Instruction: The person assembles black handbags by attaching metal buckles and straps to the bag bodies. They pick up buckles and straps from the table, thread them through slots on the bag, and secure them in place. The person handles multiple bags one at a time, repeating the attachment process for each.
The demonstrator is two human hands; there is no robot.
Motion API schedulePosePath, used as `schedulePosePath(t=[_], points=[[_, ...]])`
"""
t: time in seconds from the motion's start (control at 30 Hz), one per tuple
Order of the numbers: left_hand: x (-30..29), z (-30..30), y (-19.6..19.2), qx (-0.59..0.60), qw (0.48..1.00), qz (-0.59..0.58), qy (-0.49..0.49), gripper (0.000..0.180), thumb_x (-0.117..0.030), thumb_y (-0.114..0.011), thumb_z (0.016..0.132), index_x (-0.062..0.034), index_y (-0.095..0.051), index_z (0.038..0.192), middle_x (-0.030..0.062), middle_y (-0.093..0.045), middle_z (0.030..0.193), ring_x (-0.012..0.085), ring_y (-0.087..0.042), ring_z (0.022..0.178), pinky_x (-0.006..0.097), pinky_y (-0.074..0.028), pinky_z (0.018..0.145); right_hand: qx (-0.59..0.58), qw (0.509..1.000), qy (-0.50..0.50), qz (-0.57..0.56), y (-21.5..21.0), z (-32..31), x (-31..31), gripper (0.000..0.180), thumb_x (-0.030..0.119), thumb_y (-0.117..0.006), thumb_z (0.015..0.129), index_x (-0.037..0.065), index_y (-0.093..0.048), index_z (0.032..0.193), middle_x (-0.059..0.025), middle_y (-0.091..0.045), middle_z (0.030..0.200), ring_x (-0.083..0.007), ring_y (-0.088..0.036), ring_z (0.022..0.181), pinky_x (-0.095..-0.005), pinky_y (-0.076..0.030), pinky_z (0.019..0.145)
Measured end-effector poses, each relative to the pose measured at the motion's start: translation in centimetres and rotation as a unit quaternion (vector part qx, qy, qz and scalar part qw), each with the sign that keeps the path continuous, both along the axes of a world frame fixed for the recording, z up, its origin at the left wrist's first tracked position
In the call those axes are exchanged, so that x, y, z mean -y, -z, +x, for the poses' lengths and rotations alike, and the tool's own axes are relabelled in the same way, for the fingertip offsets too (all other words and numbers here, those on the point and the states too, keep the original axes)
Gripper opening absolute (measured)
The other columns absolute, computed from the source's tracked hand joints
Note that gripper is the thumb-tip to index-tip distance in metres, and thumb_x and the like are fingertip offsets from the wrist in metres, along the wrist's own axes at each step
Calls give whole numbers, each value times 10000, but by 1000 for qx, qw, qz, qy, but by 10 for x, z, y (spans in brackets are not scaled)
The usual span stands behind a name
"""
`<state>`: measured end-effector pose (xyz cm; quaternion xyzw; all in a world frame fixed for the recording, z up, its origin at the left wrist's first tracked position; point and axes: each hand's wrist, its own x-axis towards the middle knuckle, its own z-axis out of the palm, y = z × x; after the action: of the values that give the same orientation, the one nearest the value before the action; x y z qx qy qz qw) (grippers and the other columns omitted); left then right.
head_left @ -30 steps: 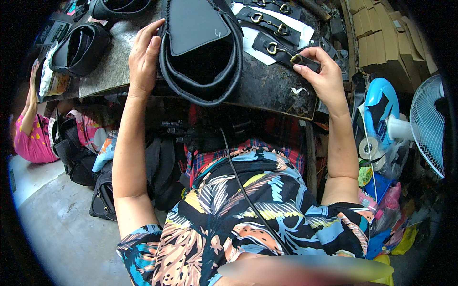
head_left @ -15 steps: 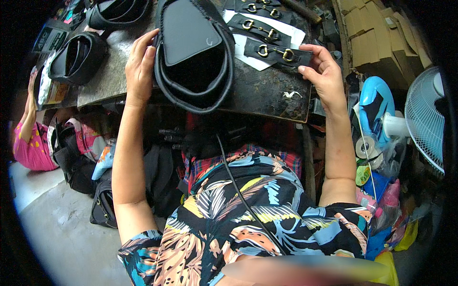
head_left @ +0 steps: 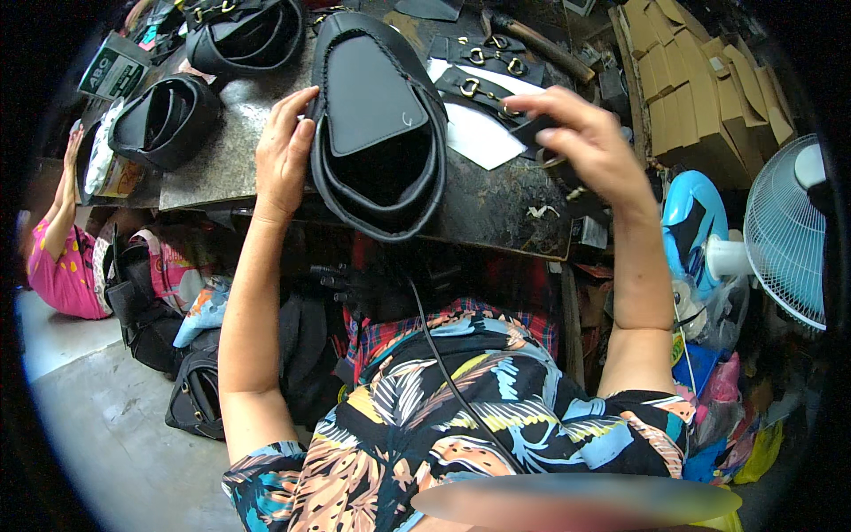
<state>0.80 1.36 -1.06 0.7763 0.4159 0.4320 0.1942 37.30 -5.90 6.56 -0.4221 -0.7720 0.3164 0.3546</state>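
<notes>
A large black shoe piece (head_left: 372,102) lies near the table's front edge, with a smooth insole-like panel, stitching along one side and a padded loop at its near end. My left hand (head_left: 285,155) rests against its left side, fingers together and thumb apart. To the right, my right hand (head_left: 589,146) is slightly blurred, its fingers curled. A dark strap with gold-coloured metal (head_left: 567,180) hangs beneath that hand, apparently gripped by it; the grip itself is partly hidden. Beside the fingertips, another black strap with a gold-coloured buckle (head_left: 483,93) lies on white paper (head_left: 483,142).
More buckled straps (head_left: 496,58) and a hammer (head_left: 541,44) lie farther back. Black shoe pieces (head_left: 164,120) stand at left. Cardboard boxes (head_left: 709,80) and a fan (head_left: 787,232) are at right. Another person's arm (head_left: 64,195) shows at far left.
My right hand has lifted the nearest buckled strap off the paper and drawn it toward me. The left hand stays at the shoe piece. The whole view has shifted slightly.
</notes>
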Motion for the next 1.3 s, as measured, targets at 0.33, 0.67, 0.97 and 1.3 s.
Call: schedulePosePath(t=[0.33,0.67,0.97,1.3], points=[[2,2,-2,6,1000,-7,0,500,-422,-482,995,-34,-596,1290,181,-593,1273,316,-564,1206,366,-419,1024,186,953,123,203,32,0,-79,293,58,-616,904,99,-687,1185,-105,-679,967,-243,-659,935,-348,-518,836],[-5,2,6,18,1000,9,10,498,-423,-452,1015,-46,-606,1302,151,-607,1235,265,-584,1121,344,-436,993,347,869,326,131,61,63,-139,328,212,-682,812,116,-709,1124,-150,-654,1102,-355,-606,1057,-440,-490,932],[-4,1,6,13,1000,-1,-4,523,-438,-440,1020,-33,-600,1309,152,-610,1249,264,-580,1154,345,-426,1015,318,900,263,141,72,87,-173,328,206,-684,820,109,-689,1133,-168,-664,1069,-367,-620,1059,-450,-498,921],[-3,0,4,10,1000,5,6,519,-448,-437,1018,-43,-604,1298,151,-613,1229,278,-584,1144,352,-428,1006,283,909,208,223,51,58,-139,332,199,-712,799,103,-707,1117,-115,-660,1028,-321,-586,1074,-404,-480,948]])
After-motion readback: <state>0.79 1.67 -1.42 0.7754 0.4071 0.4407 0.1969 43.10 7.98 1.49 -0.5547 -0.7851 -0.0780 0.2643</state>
